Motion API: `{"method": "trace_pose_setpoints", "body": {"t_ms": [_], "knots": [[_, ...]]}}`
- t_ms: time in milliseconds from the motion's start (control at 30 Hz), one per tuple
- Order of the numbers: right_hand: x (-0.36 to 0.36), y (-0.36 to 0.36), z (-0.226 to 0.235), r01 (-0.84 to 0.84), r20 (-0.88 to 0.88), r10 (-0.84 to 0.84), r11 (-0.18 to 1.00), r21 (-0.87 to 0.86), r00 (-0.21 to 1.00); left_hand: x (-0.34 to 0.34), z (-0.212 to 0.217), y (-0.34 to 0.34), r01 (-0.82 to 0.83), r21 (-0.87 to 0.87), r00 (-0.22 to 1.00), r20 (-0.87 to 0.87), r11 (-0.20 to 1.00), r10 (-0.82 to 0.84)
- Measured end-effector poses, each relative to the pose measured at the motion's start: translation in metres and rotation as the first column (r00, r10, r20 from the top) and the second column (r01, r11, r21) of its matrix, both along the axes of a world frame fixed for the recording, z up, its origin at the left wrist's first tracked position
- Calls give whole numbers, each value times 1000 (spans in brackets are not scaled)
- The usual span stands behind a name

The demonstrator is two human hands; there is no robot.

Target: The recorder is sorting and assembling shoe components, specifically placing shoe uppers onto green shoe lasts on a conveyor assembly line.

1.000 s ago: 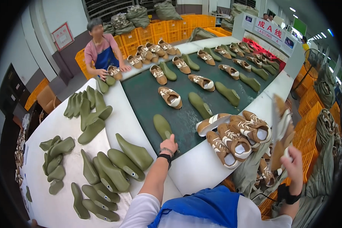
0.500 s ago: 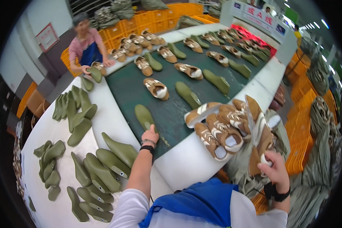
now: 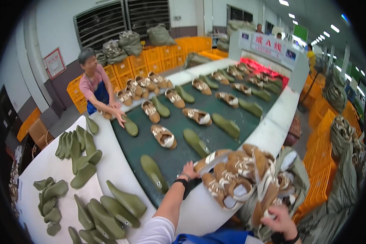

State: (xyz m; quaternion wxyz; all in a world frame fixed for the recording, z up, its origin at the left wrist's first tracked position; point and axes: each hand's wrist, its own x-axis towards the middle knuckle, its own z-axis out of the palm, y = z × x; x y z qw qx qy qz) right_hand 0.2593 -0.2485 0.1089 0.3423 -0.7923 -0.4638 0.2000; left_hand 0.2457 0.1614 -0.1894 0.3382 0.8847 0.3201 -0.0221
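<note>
My left hand (image 3: pixel 190 171) is open over the near edge of the green belt, its fingertips by a brown shoe (image 3: pixel 211 159) lying on its side. A green shoe last (image 3: pixel 153 173) rests on the belt to the left of that hand. My right hand (image 3: pixel 281 221) pinches the pale heel end of a brown and white shoe (image 3: pixel 265 199), which slants beside the shoe pile. Several brown lace-up shoes (image 3: pixel 232 179) are heaped on the white ledge between my hands, pale linings showing inside. Where my left fingertips meet the shoe is hard to make out.
Pairs of shoes and lasts stand in rows along the belt (image 3: pixel 179 136). More lasts (image 3: pixel 105 215) lie on the white table (image 3: pixel 110 158) at left. Across it, a co-worker (image 3: pixel 96 81) reaches to a last (image 3: pixel 130 126). Orange crates (image 3: pixel 319 175) and sacks line the right.
My left hand has let go of the green last and moved right to the shoes. My right hand still grips its shoe. The co-worker has put a last on the belt.
</note>
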Motion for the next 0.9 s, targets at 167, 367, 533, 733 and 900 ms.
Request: {"method": "trace_pose_setpoints", "body": {"t_ms": [167,367,533,733,900], "knots": [[-17,4,-9,37,-205,-36,999,2,978,-13,43,3,-121,19,966,234,993,113],[-15,61,-45,-385,170,377,923,18,910,-131,186,-47,-318,380,778,628,868,10],[-44,124,-99,-522,364,505,851,-56,783,-235,173,-144,-249,559,895,444,791,-32],[-82,158,-217,-610,94,773,563,-558,627,-246,42,-196,138,212,969,171,967,-176],[-85,155,-197,-486,84,769,480,-731,633,-280,82,-186,125,46,935,330,991,-133]]}}
